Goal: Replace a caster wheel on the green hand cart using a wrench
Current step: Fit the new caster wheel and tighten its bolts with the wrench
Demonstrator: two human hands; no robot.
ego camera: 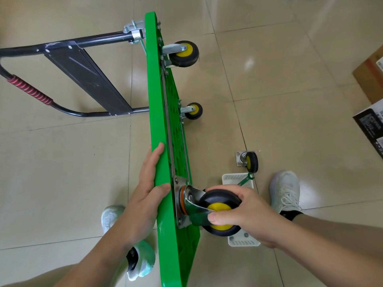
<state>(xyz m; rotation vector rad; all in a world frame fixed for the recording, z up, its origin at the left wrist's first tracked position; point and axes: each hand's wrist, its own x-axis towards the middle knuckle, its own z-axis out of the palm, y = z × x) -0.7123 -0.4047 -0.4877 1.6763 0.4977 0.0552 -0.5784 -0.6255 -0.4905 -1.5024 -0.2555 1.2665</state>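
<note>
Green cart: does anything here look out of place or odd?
Yes. The cart stands tipped on its edge, wheels sideways, steadied by the left hand. One loose caster lies on the floor, detached, while the right hand grips a second caster at its underside.

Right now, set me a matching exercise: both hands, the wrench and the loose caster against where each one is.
1 left hand
2 right hand
3 wrench
4 loose caster

A on the floor, untouched
B resting on the white tray
C flat against the green deck
D gripping the near caster wheel

Pairs: 1-C, 2-D, 3-B, 4-A
</note>
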